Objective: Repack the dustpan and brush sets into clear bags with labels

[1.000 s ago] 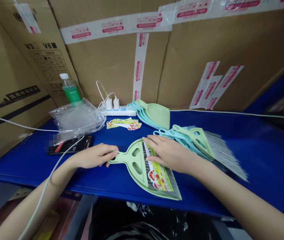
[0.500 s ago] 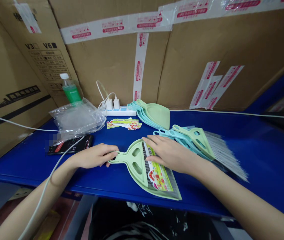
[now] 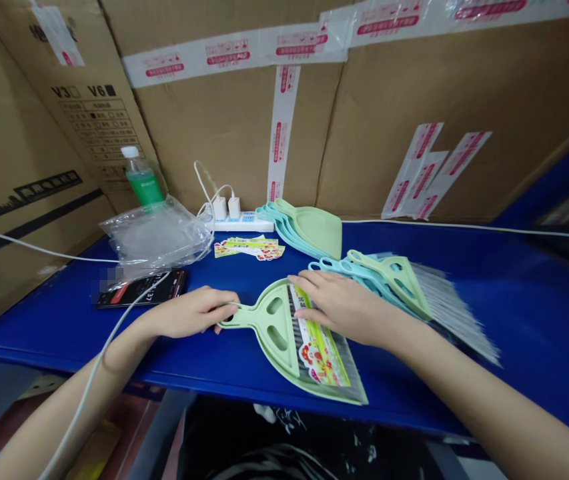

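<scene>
My left hand (image 3: 201,312) is closed around the handle end of a light green dustpan (image 3: 309,390), near the table's front edge. A matching green hand brush (image 3: 280,303) lies in the pan, its handle lined up with the pan's handle and its grey bristles to the right. Across the bristles lies a printed yellow-and-white label card (image 3: 323,353). My right hand (image 3: 341,307) holds the card's far end, thumb on its face and fingers by the pan's far rim. Part of the card is hidden beneath this hand.
Several brushes (image 3: 389,280), blue and green, lie right of my right hand. Stacked dustpans (image 3: 314,230) sit behind, beside more label cards (image 3: 249,248) and a power strip (image 3: 244,221). At left are plastic bags (image 3: 159,233), a phone (image 3: 164,290) and a green bottle (image 3: 144,187). Cardboard walls the back.
Almost nothing differs. Both hands keep their places on the dustpan, brush and card; the whole view has shifted very slightly.
</scene>
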`<state>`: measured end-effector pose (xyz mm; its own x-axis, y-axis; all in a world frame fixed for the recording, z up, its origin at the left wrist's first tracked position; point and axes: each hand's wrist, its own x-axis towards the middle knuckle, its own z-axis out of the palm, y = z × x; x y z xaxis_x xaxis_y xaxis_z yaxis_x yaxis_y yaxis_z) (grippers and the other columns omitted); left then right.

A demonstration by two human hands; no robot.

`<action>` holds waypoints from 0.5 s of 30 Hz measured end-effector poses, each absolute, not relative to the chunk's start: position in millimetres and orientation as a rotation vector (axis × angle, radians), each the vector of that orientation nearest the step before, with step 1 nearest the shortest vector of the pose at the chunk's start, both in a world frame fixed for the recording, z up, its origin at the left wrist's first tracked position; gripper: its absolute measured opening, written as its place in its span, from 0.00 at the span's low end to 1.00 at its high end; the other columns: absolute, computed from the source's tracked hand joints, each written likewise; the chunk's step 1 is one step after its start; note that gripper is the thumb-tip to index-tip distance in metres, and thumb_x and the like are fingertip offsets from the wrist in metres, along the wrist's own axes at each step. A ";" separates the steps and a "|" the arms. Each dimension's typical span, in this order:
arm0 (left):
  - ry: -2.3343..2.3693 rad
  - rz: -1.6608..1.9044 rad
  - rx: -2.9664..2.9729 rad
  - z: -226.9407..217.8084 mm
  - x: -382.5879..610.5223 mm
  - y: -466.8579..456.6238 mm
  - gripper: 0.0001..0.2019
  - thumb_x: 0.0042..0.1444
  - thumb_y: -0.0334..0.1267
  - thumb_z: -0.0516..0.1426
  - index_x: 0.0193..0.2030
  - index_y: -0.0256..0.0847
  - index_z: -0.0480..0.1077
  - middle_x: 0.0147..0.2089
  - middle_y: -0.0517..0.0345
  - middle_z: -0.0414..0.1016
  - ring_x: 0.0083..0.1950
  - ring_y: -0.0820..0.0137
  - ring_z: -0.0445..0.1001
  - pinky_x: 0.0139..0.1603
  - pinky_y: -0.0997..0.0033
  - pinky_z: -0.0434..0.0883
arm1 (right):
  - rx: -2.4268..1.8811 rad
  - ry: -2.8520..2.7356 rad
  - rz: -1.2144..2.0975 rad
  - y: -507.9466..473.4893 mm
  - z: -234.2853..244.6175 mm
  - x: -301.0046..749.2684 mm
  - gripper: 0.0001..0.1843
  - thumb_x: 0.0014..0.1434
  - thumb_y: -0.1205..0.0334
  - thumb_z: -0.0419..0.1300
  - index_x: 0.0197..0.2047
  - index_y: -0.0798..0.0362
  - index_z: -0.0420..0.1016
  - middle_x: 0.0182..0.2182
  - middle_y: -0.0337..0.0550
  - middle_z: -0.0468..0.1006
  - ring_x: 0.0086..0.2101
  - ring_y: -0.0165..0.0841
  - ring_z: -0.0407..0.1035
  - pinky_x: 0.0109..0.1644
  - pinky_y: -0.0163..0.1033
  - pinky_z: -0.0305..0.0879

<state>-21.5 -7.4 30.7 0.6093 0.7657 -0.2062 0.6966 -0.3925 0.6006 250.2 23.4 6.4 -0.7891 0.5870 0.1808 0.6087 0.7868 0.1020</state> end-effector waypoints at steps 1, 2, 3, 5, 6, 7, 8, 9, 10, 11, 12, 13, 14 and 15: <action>1.161 0.159 2.216 30.0 -21.4 -6.9 0.19 0.65 0.50 0.43 0.29 0.41 0.61 0.24 0.65 0.65 0.24 0.75 0.65 0.31 0.76 0.63 | -0.969 -2.839 -0.226 25.0 7.3 250.2 0.21 0.68 0.56 0.49 0.58 0.58 0.69 0.47 0.55 0.78 0.45 0.43 0.74 0.48 0.48 0.71; 1.203 0.187 2.269 29.1 -21.5 -6.1 0.20 0.66 0.50 0.42 0.29 0.41 0.62 0.25 0.64 0.66 0.25 0.74 0.65 0.31 0.75 0.63 | -0.990 -2.841 -0.224 27.1 8.0 250.4 0.20 0.68 0.59 0.48 0.56 0.58 0.70 0.46 0.54 0.79 0.44 0.42 0.75 0.47 0.47 0.71; 1.283 0.221 2.333 28.0 -21.8 -5.2 0.20 0.66 0.49 0.42 0.29 0.41 0.63 0.25 0.63 0.67 0.27 0.73 0.67 0.32 0.75 0.63 | -1.014 -2.842 -0.226 29.4 8.5 250.7 0.19 0.68 0.62 0.46 0.55 0.57 0.71 0.45 0.53 0.79 0.43 0.41 0.75 0.45 0.46 0.71; 1.548 0.295 2.456 25.6 -22.8 -3.2 0.19 0.66 0.46 0.41 0.31 0.41 0.65 0.29 0.58 0.72 0.31 0.69 0.70 0.33 0.73 0.63 | -1.059 -2.836 -0.241 33.6 9.0 251.6 0.19 0.66 0.68 0.45 0.55 0.56 0.71 0.44 0.51 0.80 0.42 0.39 0.75 0.43 0.44 0.70; 1.706 0.326 2.500 24.5 -23.5 -2.2 0.18 0.66 0.44 0.41 0.32 0.41 0.67 0.32 0.56 0.75 0.33 0.67 0.72 0.34 0.71 0.63 | -1.076 -2.832 -0.251 35.0 9.0 252.0 0.21 0.64 0.72 0.45 0.54 0.55 0.71 0.43 0.51 0.80 0.41 0.39 0.75 0.42 0.42 0.70; 1.855 0.349 2.535 23.6 -24.3 -1.3 0.17 0.65 0.43 0.42 0.34 0.42 0.68 0.35 0.54 0.76 0.35 0.66 0.73 0.34 0.70 0.63 | -1.088 -2.830 -0.260 35.8 8.9 252.2 0.22 0.62 0.74 0.45 0.54 0.55 0.72 0.43 0.50 0.80 0.41 0.38 0.75 0.41 0.41 0.70; 1.978 0.367 2.567 22.9 -25.2 -0.5 0.16 0.65 0.41 0.42 0.35 0.42 0.68 0.37 0.53 0.77 0.36 0.64 0.73 0.34 0.70 0.64 | -1.097 -2.828 -0.270 35.9 8.8 252.2 0.23 0.60 0.76 0.45 0.54 0.55 0.72 0.42 0.50 0.80 0.41 0.38 0.75 0.41 0.41 0.69; 2.074 0.381 2.600 22.6 -26.2 0.2 0.16 0.65 0.40 0.42 0.37 0.42 0.69 0.38 0.52 0.77 0.38 0.63 0.74 0.35 0.69 0.64 | -1.105 -2.830 -0.280 35.4 8.7 252.0 0.24 0.59 0.77 0.45 0.54 0.55 0.72 0.42 0.50 0.80 0.41 0.38 0.74 0.41 0.40 0.69; 2.149 0.392 2.639 22.5 -27.5 0.9 0.16 0.65 0.40 0.42 0.38 0.42 0.70 0.39 0.51 0.77 0.39 0.62 0.74 0.35 0.69 0.65 | -1.111 -2.837 -0.290 34.6 8.7 251.6 0.24 0.59 0.77 0.46 0.54 0.55 0.72 0.42 0.50 0.80 0.41 0.38 0.74 0.41 0.40 0.69; 2.218 0.403 2.684 22.6 -29.0 1.6 0.17 0.65 0.39 0.42 0.39 0.41 0.71 0.39 0.50 0.77 0.41 0.61 0.74 0.36 0.68 0.66 | -1.116 -2.847 -0.297 33.5 8.7 251.1 0.24 0.59 0.77 0.46 0.54 0.56 0.72 0.41 0.50 0.80 0.41 0.38 0.74 0.41 0.40 0.69; 2.284 0.410 2.732 22.9 -30.7 2.4 0.17 0.65 0.38 0.42 0.40 0.41 0.71 0.39 0.48 0.76 0.42 0.59 0.73 0.37 0.66 0.67 | -1.120 -2.858 -0.303 32.5 8.7 250.6 0.24 0.58 0.76 0.46 0.54 0.57 0.71 0.41 0.51 0.79 0.41 0.39 0.74 0.41 0.41 0.69; 2.349 0.408 2.775 23.2 -32.6 3.1 0.17 0.64 0.37 0.42 0.42 0.40 0.72 0.39 0.46 0.75 0.43 0.58 0.73 0.38 0.65 0.67 | -1.122 -2.868 -0.306 31.6 8.7 250.2 0.24 0.58 0.76 0.46 0.54 0.58 0.71 0.42 0.52 0.79 0.41 0.39 0.74 0.42 0.41 0.69; 2.414 0.397 2.806 23.4 -34.6 3.8 0.16 0.64 0.36 0.43 0.43 0.39 0.72 0.40 0.45 0.75 0.44 0.57 0.72 0.39 0.63 0.68 | -1.120 -2.874 -0.306 31.1 8.7 250.0 0.24 0.58 0.76 0.47 0.55 0.58 0.71 0.41 0.52 0.79 0.41 0.39 0.74 0.42 0.41 0.69; 2.475 0.378 2.823 23.4 -36.5 4.5 0.16 0.63 0.35 0.44 0.44 0.38 0.72 0.41 0.43 0.74 0.44 0.55 0.72 0.39 0.61 0.68 | -1.116 -2.875 -0.306 30.8 8.6 249.9 0.24 0.58 0.77 0.47 0.55 0.58 0.71 0.41 0.51 0.79 0.41 0.39 0.74 0.42 0.41 0.69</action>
